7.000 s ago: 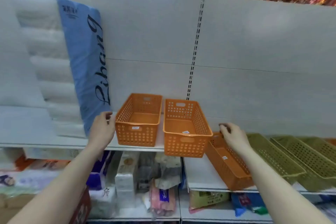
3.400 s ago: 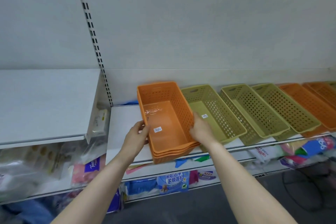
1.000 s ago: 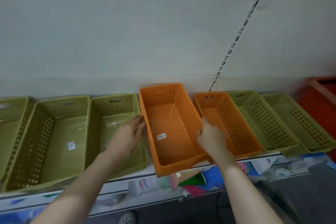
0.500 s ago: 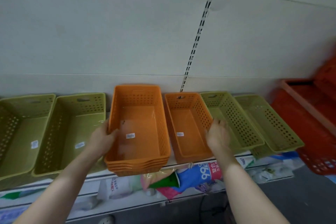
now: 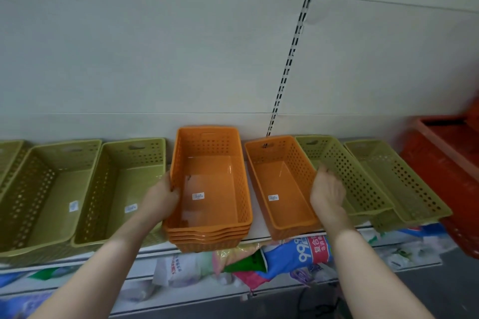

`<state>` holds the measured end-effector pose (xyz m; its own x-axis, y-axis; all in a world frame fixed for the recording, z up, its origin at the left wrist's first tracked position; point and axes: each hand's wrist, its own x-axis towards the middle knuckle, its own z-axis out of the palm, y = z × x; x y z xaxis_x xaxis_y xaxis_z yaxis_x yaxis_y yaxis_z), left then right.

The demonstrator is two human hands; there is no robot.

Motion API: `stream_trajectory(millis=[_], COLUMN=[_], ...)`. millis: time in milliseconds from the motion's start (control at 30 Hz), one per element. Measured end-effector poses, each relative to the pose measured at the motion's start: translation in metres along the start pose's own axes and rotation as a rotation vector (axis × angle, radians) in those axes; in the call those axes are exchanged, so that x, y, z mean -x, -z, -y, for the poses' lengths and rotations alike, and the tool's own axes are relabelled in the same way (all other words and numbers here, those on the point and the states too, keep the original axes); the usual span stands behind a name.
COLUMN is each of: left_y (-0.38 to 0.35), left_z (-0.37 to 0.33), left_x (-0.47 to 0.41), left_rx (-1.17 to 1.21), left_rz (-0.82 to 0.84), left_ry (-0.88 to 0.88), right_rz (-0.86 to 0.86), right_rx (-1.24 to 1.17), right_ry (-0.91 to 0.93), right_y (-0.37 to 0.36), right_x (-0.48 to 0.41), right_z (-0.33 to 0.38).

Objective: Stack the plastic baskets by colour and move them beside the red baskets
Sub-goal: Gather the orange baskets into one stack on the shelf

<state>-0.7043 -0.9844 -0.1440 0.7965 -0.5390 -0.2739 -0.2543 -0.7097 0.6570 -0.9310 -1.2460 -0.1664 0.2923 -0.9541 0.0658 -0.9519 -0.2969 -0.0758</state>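
Note:
A stack of several nested orange baskets (image 5: 211,189) stands on the white shelf (image 5: 255,234), its front hanging over the edge. My left hand (image 5: 163,198) grips the stack's left rim. Just to its right sits a single orange basket (image 5: 281,184). My right hand (image 5: 328,189) is at that basket's right rim with fingers apart, touching or almost touching it. Two green baskets (image 5: 347,176) lie overlapped further right. The red baskets (image 5: 448,160) fill the far right edge. More green baskets (image 5: 121,184) line up to the left.
The shelf's back is a plain grey panel with a slotted upright (image 5: 293,59). Below the shelf, a lower shelf holds packaged goods in bags (image 5: 295,254). Dark floor shows at the bottom right.
The orange stack has slid right along the shelf, past the green baskets, to beside the single orange basket. My right hand let go of the stack and moved to the single basket's right rim.

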Motion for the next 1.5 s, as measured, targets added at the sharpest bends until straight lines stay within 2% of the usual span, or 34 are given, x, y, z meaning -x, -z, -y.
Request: stream_trajectory(millis=[200,300,400,467,600,667,733,800,900,1000,1100,1200,1300,1367,1433,1500], left_y=[0.003,0.004,0.003,0.004,0.006,0.008,0.008,0.008,0.008,0.008,0.014,0.027,0.051,0.061,0.064,0.062], left_z=[0.003,0.005,0.006,0.009,0.021,0.023,0.022,0.022,0.018,0.011,0.009,0.005,-0.001,-0.009,-0.02,-0.031], left_x=[-0.003,-0.006,-0.008,-0.008,-0.011,-0.011,-0.008,-0.008,-0.007,-0.008,-0.01,-0.019,-0.024,-0.02,-0.015,-0.013], left_rx=[-0.029,-0.052,-0.068,-0.059,-0.061,-0.055,-0.047,-0.042,0.027,0.149,0.387,0.842,1.128,1.074,0.878,0.759], left_rz=[0.034,0.025,0.018,0.012,0.004,0.013,0.018,0.006,0.006,0.066,0.134,0.093,0.114,0.185,0.204,0.152], left_ry=[-0.013,-0.021,-0.031,-0.033,-0.019,-0.031,-0.054,-0.064,-0.081,-0.094,-0.067,-0.001,-0.029,-0.118,-0.219,-0.302], right_rz=[0.094,0.079,0.439,0.571,0.401,0.258,0.192,0.156,0.079,-0.121,-0.152,-0.111,-0.202,-0.27,-0.211,-0.218], right_rx=[0.263,-0.018,-0.527,-0.571,-0.339,-0.344,-0.417,-0.394,-0.22,-0.172,-0.241,-0.274,-0.253,-0.342,-0.546,-0.796], right_ry=[0.09,0.159,0.083,0.126,0.164,0.163,0.174,0.238,0.31,0.435,0.456,0.451,0.572,0.567,0.495,0.318], right_y=[-0.021,-0.036,-0.027,-0.023,-0.02,-0.002,0.023,0.05,0.094,0.128,0.141,0.133,0.111,0.103,0.103,0.106], right_x=[0.03,0.049,0.062,0.068,0.07,0.069,0.068,0.068,0.079,0.092,0.087,0.071,0.053,0.047,0.052,0.058], right_z=[0.004,0.022,0.051,0.063,0.072,0.078,0.082,0.085,0.085,0.077,0.068,0.056,0.047,0.051,0.063,0.073])
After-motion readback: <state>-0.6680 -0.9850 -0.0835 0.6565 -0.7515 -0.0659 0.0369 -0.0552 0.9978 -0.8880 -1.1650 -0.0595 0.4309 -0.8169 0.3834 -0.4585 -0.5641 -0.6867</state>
